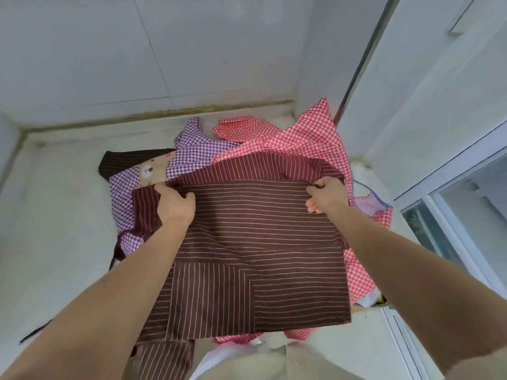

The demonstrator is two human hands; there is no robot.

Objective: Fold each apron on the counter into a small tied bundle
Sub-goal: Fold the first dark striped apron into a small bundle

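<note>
A brown apron with thin white stripes lies spread over the pile on the white counter. My left hand pinches its far edge at the left, thumb on top of the cloth. My right hand grips the same far edge at the right, fingers curled round the fabric. Beneath it lie a purple checked apron with a bear patch and a red checked apron. A second dark striped cloth shows at the back left.
White tiled walls close the counter at the back and left. A white cabinet side and a window frame stand at the right. A blue-striped cloth piece pokes out by my right wrist.
</note>
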